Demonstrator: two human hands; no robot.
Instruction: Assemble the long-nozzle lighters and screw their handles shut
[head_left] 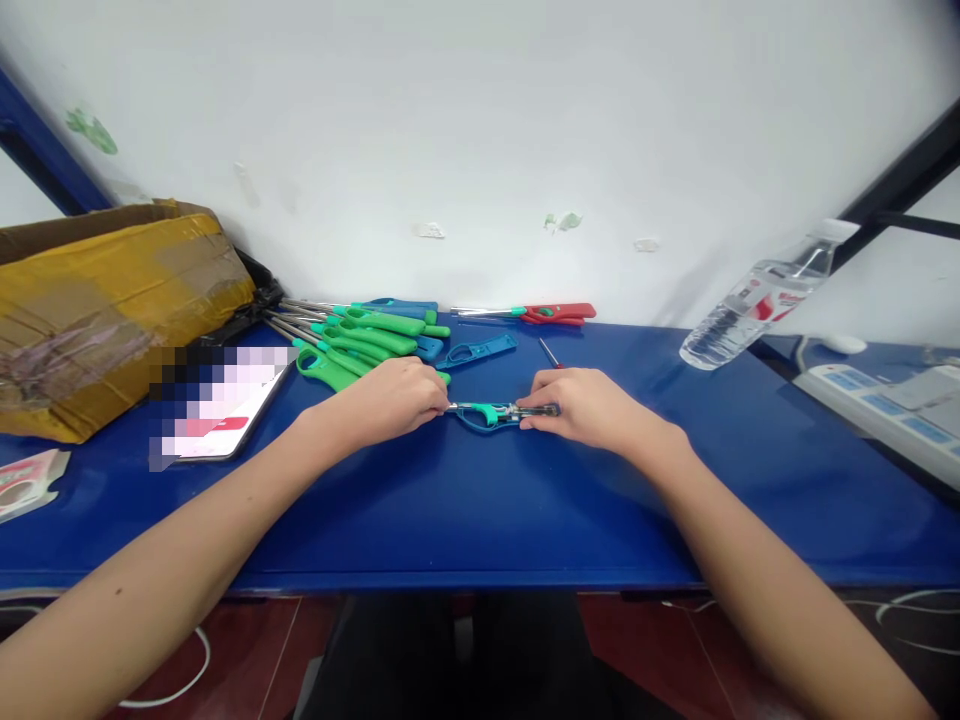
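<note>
An opened blue lighter [491, 414] with a teal trigger and bare inner parts lies between my hands over the blue table [480, 510]. My left hand [405, 398] pinches the metal rod at its left end. The fingers of my right hand [574, 402] are closed round the dark part at its right end. Behind it rests a loose blue handle shell [480, 350]. A screwdriver [551, 354] with a metal shaft and red handle lies just beyond my right hand, partly hidden by it.
Several green lighters [367, 340] are piled at the back left, and red ones [555, 313] lie by the wall. A phone [232, 410] and a taped carton [120, 310] are at the left. A water bottle [757, 305] and a white power strip [885, 410] are at the right.
</note>
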